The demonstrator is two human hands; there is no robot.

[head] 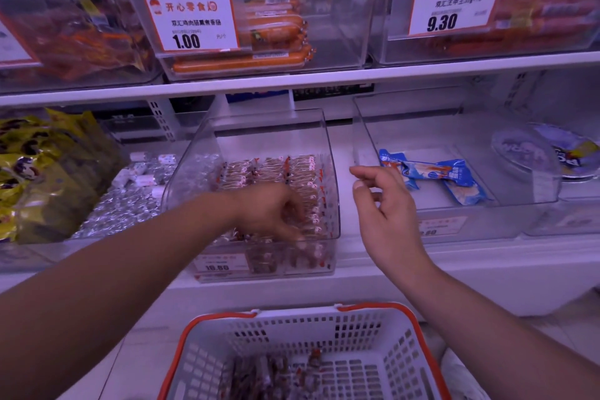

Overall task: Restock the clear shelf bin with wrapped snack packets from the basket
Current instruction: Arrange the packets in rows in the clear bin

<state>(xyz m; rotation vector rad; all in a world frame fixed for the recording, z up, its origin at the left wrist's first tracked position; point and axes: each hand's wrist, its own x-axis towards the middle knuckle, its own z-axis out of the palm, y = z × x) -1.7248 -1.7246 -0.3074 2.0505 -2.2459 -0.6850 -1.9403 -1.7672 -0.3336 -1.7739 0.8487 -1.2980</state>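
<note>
A clear shelf bin [194, 153] stands on the lower shelf, holding rows of small wrapped snack packets [269, 169] with red and white ends. My left hand [272, 211] reaches over the bin's front wall with its fingers curled down among the packets; whether it grips one I cannot tell. My right hand [386, 204] hovers just right of the bin, fingers apart and holding nothing. Below, a white basket [383, 334] with an orange rim holds several more packets [269, 370] at its bottom left.
A neighbouring clear bin [373, 127] on the right holds blue wrapped packets [451, 175]. Silver-wrapped sweets [130, 191] and yellow bags [35, 166] lie to the left. The upper shelf [292, 81] carries bins of orange sausages [272, 29] with price cards.
</note>
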